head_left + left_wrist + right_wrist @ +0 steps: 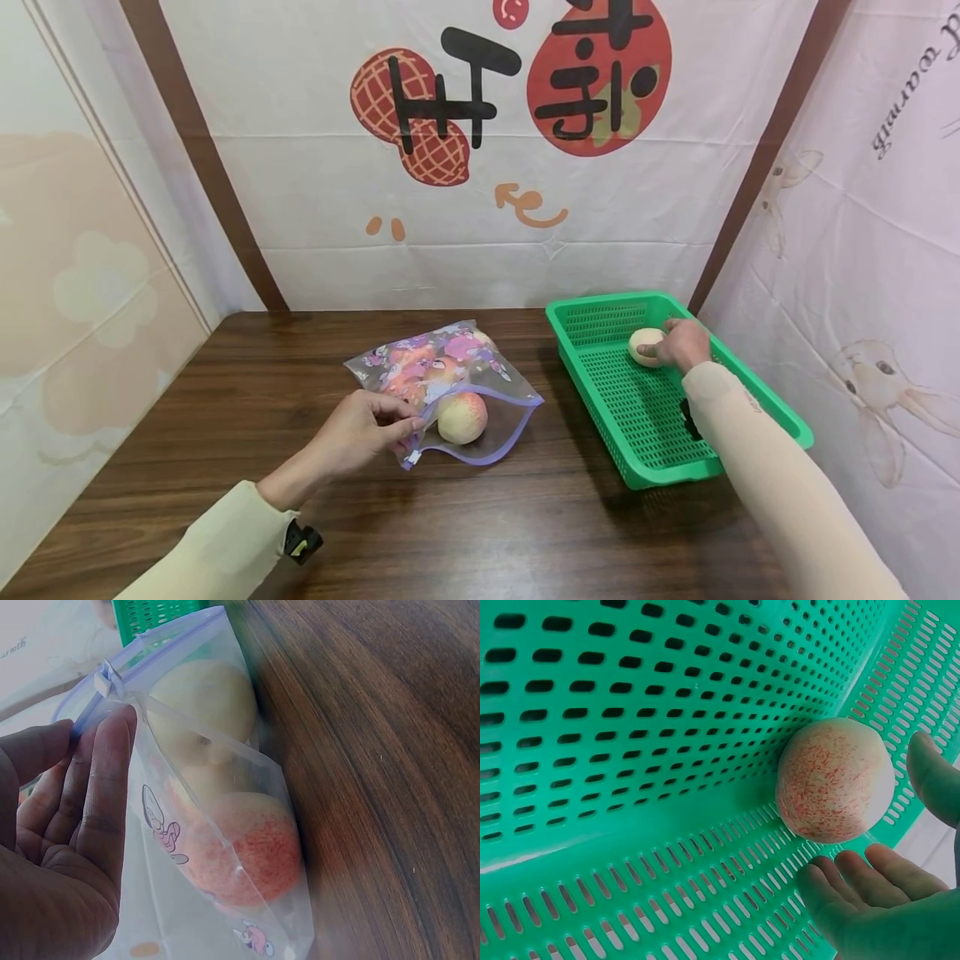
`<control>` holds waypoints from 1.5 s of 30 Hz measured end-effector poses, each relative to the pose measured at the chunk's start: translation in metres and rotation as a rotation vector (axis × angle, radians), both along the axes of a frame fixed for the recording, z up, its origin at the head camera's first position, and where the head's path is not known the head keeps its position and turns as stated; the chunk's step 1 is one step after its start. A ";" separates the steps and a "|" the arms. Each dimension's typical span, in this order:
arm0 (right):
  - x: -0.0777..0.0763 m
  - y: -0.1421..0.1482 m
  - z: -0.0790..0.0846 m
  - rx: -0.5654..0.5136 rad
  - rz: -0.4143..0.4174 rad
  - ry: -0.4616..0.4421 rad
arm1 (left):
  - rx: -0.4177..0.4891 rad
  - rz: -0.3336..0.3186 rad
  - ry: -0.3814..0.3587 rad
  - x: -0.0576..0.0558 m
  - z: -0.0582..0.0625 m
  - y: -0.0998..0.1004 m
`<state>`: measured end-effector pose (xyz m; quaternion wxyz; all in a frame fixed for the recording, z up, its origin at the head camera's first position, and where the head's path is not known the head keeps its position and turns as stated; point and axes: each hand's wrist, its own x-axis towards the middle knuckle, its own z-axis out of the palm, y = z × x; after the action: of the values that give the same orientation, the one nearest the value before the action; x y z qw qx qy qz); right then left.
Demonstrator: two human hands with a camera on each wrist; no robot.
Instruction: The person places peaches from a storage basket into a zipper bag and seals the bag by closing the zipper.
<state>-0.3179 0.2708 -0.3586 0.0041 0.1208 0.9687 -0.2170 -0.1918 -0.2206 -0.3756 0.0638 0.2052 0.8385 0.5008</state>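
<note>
My left hand [362, 435] pinches the purple zip edge of a clear zip bag [501, 375] printed with cartoon figures. Several peaches lie inside the bag; one peach [462, 418] sits at its gaping mouth. In the left wrist view, thumb and fingers [112, 765] hold the bag's rim beside the white slider [109, 679]. On the right, my right hand [686, 343] reaches into a green basket [592, 398] at a pale peach [643, 345]. The right wrist view shows its fingers and thumb spread around this red-speckled peach [834, 780], with a gap visible between.
Basket and bag stand on a dark brown wooden table [480, 525], the basket to the right of the bag. A printed white cloth [337, 275] hangs behind the table, and more cloth covers both sides. The basket's raised walls surround the right hand.
</note>
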 end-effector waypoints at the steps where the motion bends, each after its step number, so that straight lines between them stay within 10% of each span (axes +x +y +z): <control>1: -0.001 0.000 -0.001 0.003 0.001 -0.002 | 0.000 0.001 -0.001 0.000 0.000 0.000; 45: -0.007 -0.003 -0.012 0.186 0.046 0.020 | 0.006 -0.010 0.001 -0.001 -0.001 0.000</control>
<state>-0.3250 0.2675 -0.3709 -0.0118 0.0962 0.9872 -0.1270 -0.1924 -0.2202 -0.3766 0.0655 0.2099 0.8360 0.5027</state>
